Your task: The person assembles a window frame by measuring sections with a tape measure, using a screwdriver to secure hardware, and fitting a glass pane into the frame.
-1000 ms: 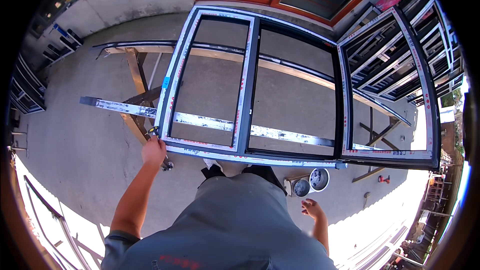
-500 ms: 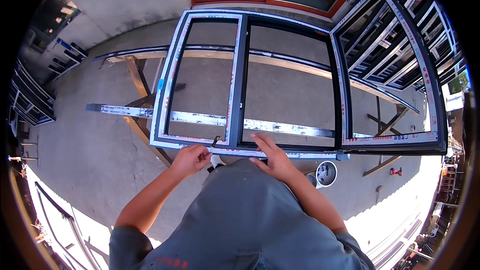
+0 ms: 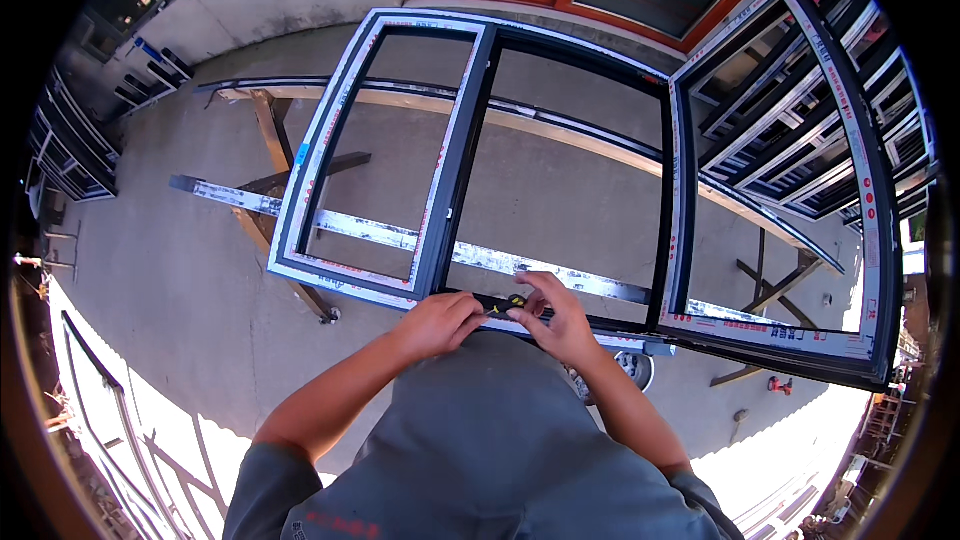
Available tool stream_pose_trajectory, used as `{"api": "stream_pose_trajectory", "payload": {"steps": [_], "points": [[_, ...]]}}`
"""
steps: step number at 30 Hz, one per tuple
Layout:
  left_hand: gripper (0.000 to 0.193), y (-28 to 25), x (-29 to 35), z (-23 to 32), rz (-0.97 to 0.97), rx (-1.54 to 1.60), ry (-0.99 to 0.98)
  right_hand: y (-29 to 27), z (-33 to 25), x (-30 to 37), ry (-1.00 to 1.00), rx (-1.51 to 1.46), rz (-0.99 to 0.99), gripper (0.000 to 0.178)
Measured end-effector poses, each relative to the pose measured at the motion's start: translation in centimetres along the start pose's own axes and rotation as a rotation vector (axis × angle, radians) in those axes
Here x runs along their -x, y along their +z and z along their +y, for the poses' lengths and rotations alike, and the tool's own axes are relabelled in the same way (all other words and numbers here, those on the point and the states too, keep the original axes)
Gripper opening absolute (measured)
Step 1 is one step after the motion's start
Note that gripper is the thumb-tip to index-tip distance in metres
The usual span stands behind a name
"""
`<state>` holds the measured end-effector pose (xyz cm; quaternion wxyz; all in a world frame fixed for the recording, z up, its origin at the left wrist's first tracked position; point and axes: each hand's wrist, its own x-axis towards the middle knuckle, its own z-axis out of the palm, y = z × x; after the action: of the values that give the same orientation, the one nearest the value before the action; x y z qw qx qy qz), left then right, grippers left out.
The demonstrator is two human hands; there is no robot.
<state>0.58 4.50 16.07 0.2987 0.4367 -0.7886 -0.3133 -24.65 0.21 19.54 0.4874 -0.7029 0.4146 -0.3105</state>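
Observation:
In front of me lies a dark window frame point(image 3: 464, 130), its faces partly covered with white printed film. A hinged sash point(image 3: 848, 110) is swung out at its right side. My left hand point(image 3: 440, 324) is closed at the near edge of the frame, fingertips pinching the thin end of a small black-and-yellow hand tool point(image 3: 515, 302). On the other side of the tool is my right hand point(image 3: 560, 318), thumb and fingers curled round its thicker end. The fingers partly hide the tool, so its exact kind cannot be made out.
A white-smeared bar point(image 3: 375, 230) and a wooden rail point(image 3: 570, 130) on trestles support the frame. More frames point(image 3: 780, 155) lean at the right, others point(image 3: 70, 140) at the left. A bucket point(image 3: 640, 372) stands behind my right forearm; a red power tool point(image 3: 780, 385) lies on the floor.
My left hand has moved right along the near edge with the tool, and my right hand has closed in on it. The view has turned, tilting the frame in the picture.

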Motion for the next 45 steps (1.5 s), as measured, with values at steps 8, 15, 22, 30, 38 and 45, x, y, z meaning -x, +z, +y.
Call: {"api": "stream_pose_trajectory", "payload": {"steps": [8, 15, 22, 30, 38, 45], "points": [[0.017, 1.8, -0.9, -2.6, 0.009, 0.043, -0.102, -2.2, 1.7, -1.4, 0.12, 0.126, -0.203, 0.024], [0.097, 3.4, -5.1, -12.3, 0.434, -0.472, -0.58, -3.9, 4.3, -5.9, 0.097, 0.277, 0.056, 0.021], [0.099, 5.7, -6.9, -16.8, 0.38, -0.443, -0.688, -0.9, 4.9, -12.8, -0.05, 0.423, -0.056, 0.02], [0.088, 6.1, -6.9, -17.2, 0.378, -0.548, -0.691, 1.2, 5.7, -16.8, -0.153, 0.463, -0.191, 0.017], [0.085, 6.1, -7.1, -17.3, 0.328, -0.566, -0.732, 1.2, 6.0, -17.2, -0.197, 0.517, -0.191, 0.019], [0.085, 6.3, -7.2, -17.4, 0.332, -0.592, -0.721, 1.4, 6.1, -17.4, -0.231, 0.588, -0.2, 0.018]]}}
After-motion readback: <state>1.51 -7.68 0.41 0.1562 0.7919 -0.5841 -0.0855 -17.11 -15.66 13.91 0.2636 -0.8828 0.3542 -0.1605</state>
